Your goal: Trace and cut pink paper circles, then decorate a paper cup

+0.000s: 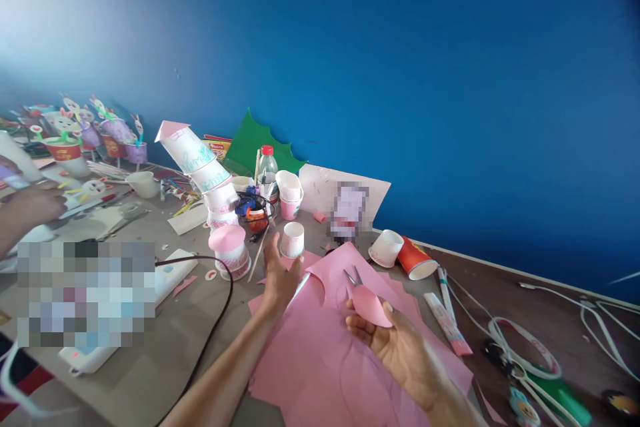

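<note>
My left hand (281,277) reaches over the pink paper with thumb and fingers apart, close to a small white paper cup (293,239). Whether it touches the cup I cannot tell. A thin white strip (299,288) shows beside that hand. My right hand (395,347), palm up, grips a rounded piece of pink paper (371,307) between thumb and fingers. Scissor blades (354,277) stick out past the piece's upper edge; their handles are hidden, so I cannot tell if they are held. Large pink sheets (310,373) lie beneath both hands.
Left stands a leaning tower of stacked cups (200,167), near a cup with a pink disc on top (227,238). A black cable (231,287) curves across the table. Another person's hand (37,207) is far left. A red cup (417,259) lies tipped at right.
</note>
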`<action>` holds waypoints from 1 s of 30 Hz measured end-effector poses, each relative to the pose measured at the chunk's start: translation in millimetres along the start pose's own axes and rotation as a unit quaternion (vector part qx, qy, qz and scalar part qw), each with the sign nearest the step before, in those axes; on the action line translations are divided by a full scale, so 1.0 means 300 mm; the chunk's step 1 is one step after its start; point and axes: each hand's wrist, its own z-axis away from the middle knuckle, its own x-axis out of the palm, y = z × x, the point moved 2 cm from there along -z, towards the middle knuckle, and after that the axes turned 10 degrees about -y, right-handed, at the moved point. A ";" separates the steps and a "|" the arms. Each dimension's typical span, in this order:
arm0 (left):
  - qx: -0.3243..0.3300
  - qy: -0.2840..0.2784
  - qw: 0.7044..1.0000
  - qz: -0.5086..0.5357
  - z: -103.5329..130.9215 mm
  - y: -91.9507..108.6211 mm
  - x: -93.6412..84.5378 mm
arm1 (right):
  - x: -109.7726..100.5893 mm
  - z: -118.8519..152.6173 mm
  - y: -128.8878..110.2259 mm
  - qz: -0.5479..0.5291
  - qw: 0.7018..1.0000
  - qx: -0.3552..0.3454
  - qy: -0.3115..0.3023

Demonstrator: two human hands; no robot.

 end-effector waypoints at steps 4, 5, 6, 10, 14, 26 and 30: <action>-0.025 -0.006 1.000 0.004 -0.013 -0.019 0.001 | -0.005 -0.008 -0.014 0.003 0.999 0.032 0.007; -0.021 -0.010 1.000 0.002 -0.016 -0.028 0.005 | -0.006 -0.007 -0.013 0.019 0.999 0.043 0.007; -0.014 -0.016 1.000 -0.001 -0.019 -0.039 0.010 | -0.007 -0.003 -0.011 0.048 0.998 0.048 0.004; 0.018 -0.028 0.999 -0.010 -0.032 -0.081 0.034 | -0.004 0.022 0.003 0.317 0.948 -0.016 -0.003; 0.042 -0.025 0.998 -0.036 -0.035 -0.090 0.043 | 0.014 0.034 0.041 0.585 0.800 -0.127 -0.033; -0.003 -0.031 0.997 -0.068 -0.047 -0.097 0.045 | -0.131 0.080 -0.073 0.759 0.610 -0.209 0.085; -0.004 -0.030 0.997 -0.070 -0.048 -0.103 0.049 | -0.339 0.096 -0.211 0.852 0.447 -0.119 0.246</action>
